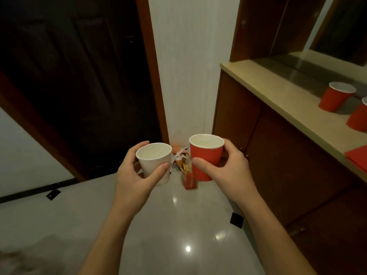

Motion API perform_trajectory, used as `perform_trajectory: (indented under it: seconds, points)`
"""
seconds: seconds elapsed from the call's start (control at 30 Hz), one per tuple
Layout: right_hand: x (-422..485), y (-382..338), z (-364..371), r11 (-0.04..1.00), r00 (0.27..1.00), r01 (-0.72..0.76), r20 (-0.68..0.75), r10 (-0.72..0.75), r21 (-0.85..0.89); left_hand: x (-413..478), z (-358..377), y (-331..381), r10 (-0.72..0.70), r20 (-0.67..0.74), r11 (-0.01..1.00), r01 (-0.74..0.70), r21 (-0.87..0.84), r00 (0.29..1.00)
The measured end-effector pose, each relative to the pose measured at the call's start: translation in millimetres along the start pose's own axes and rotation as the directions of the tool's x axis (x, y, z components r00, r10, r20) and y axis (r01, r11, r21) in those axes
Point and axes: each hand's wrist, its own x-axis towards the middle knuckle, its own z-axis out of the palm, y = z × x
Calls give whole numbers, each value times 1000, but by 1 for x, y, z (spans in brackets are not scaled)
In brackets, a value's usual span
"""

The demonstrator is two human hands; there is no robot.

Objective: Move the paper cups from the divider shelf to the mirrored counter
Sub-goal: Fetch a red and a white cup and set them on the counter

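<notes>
My left hand (137, 171) grips a white paper cup (154, 158), held upright in mid-air over the floor. Beside it my right hand (228, 167) grips a red paper cup (205, 155), also upright with its white inside showing. The beige mirrored counter (278, 92) runs along the right, above and to the right of both hands. Two more red cups stand on it: one (333, 99) near the mirror and another (358, 118) cut off by the right edge. The divider shelf is out of view.
A mirror (337, 32) rises behind the counter, over brown cabinet doors (278, 155). A red flat item (357, 157) lies on the counter's near end. Crumpled wrappers and a red box (187, 171) sit on the glossy floor in the corner. A dark wooden door (79, 76) fills the left.
</notes>
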Motion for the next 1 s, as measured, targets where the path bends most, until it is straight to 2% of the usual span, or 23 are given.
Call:
perform_trajectory:
  seconds: [0.23, 0.4, 0.7, 0.83, 1.0]
  points:
    - [94, 26, 13, 997, 1000, -22, 18, 24, -69, 91, 28, -40, -22, 20, 1000, 22, -16, 1000]
    - [173, 33, 25, 997, 999, -21, -26, 19, -71, 180, 47, -72, -3, 63, 998, 7, -67, 998]
    - [320, 14, 29, 987, 961, -23, -274, -21, -156, 374, 96, -96, 80, 256, 982, -33, -184, 963]
    - [347, 20, 4, 985, 913, -73, -408, 3, -158, 427, 142, -92, 124, 381, 964, -21, -264, 916]
    - [357, 41, -41, 973, 816, -175, -575, 59, -148, 455, 219, -83, 173, 536, 938, 28, -346, 826]
